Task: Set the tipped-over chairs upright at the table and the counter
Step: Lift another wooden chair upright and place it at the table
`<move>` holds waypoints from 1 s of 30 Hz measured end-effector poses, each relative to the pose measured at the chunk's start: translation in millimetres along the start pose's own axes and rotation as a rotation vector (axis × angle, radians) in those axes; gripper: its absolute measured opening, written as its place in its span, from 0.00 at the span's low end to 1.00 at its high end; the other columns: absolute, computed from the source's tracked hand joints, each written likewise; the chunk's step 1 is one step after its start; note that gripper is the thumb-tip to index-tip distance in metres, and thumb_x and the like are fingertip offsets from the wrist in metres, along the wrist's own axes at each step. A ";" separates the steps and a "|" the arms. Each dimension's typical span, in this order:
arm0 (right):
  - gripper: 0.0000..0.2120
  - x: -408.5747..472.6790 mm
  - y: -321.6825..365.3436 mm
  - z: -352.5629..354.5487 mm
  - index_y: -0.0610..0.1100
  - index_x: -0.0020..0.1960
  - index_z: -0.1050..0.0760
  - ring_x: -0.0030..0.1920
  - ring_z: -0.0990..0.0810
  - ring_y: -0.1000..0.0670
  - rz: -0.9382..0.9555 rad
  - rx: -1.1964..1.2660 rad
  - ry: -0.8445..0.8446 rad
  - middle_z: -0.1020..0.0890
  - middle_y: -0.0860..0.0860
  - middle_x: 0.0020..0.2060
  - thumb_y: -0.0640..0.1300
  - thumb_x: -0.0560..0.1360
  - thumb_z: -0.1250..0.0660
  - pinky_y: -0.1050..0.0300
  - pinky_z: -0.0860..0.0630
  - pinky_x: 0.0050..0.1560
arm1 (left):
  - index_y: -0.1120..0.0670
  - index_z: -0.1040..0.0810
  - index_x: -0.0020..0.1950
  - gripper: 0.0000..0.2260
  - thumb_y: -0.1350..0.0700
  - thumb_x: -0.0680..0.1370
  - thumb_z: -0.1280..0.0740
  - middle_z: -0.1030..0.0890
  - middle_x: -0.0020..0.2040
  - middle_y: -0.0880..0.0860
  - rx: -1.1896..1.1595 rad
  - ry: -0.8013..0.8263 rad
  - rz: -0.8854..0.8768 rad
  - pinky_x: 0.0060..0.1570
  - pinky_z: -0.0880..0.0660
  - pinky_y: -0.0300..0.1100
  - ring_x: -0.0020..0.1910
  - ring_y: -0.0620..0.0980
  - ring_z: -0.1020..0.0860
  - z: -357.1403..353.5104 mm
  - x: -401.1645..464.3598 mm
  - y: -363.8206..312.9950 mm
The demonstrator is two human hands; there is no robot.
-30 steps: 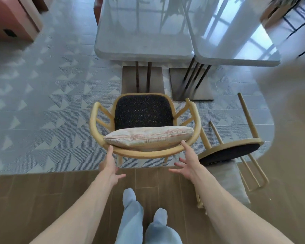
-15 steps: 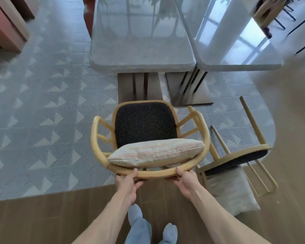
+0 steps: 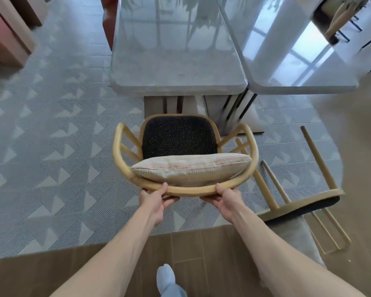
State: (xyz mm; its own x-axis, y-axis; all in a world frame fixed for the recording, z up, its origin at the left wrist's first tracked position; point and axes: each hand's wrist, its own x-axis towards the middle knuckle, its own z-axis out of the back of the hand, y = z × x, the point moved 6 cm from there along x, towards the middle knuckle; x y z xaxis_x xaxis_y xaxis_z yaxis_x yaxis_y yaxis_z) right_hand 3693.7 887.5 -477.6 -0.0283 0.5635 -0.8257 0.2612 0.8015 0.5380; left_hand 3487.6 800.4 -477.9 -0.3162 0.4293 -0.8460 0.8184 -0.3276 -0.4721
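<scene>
An upright wooden armchair (image 3: 119, 151) with a dark speckled seat stands in front of the grey table (image 3: 176, 69). A striped cushion (image 3: 191, 168) leans against its curved back rail. My left hand (image 3: 153, 198) and my right hand (image 3: 226, 200) both grip that back rail from behind. To the right, a second wooden chair (image 3: 296, 209) lies tipped on its side, legs pointing away, with a pale cushion (image 3: 298, 239) on the floor under it.
A second glossy table (image 3: 298, 67) adjoins the first on the right, both on metal bases. Patterned grey carpet (image 3: 51, 157) covers the floor ahead; wood flooring (image 3: 191, 249) is under my feet. Pink upholstered furniture (image 3: 0, 39) sits at far left.
My hands reached forward and closed on the chair's back rail. The upright chair has moved closer to the table, and I have stepped forward.
</scene>
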 end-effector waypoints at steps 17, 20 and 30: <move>0.03 15.9 25.8 4.7 0.33 0.52 0.29 0.30 0.17 0.49 0.039 -0.148 -0.010 0.21 0.41 0.38 0.33 0.82 0.37 0.46 0.17 0.45 | 0.67 0.29 0.65 0.14 0.67 0.80 0.34 0.21 0.61 0.69 0.117 -0.010 -0.035 0.54 0.21 0.58 0.56 0.67 0.19 -25.2 -0.5 -2.6; 0.03 14.3 25.0 5.9 0.33 0.51 0.29 0.28 0.19 0.49 0.048 -0.182 -0.006 0.22 0.42 0.36 0.34 0.82 0.37 0.47 0.17 0.45 | 0.65 0.27 0.58 0.08 0.68 0.80 0.34 0.21 0.61 0.69 0.135 -0.004 -0.004 0.52 0.21 0.57 0.57 0.67 0.19 -25.0 -7.0 -2.7; 0.10 -14.2 19.8 20.1 0.42 0.55 0.30 0.47 0.12 0.38 0.078 -0.414 -0.027 0.18 0.37 0.51 0.47 0.81 0.33 0.45 0.15 0.48 | 0.66 0.22 0.50 0.21 0.46 0.82 0.36 0.15 0.36 0.62 0.780 -0.225 -0.154 0.37 0.16 0.53 0.32 0.59 0.15 -7.6 -23.7 -21.9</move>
State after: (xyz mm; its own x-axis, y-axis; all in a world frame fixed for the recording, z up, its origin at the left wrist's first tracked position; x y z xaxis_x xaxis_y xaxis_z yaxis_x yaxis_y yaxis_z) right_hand 3718.6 891.3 -458.6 0.0032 0.6244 -0.7811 -0.1481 0.7728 0.6171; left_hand 3480.9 803.9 -445.7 -0.5541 0.3657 -0.7478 0.2158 -0.8045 -0.5534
